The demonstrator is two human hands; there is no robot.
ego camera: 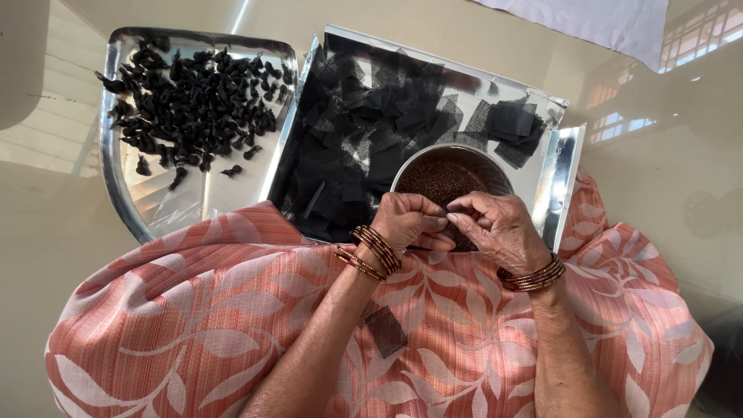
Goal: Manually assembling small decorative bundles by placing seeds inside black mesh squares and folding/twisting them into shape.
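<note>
Black mesh square [443, 214] sits pinched between left hand [410, 224] and right hand [499, 228] at centre frame, directly over the seed bowl [451, 176]; loose squares [364, 131] fill the tray [561, 174] behind, within easy reach.

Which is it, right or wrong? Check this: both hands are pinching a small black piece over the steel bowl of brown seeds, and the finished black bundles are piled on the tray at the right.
Wrong in one respect. The head view shows the left hand and right hand pinching a small black piece over the steel bowl of brown seeds, but the finished black bundles are piled on the tray at the left.
</note>
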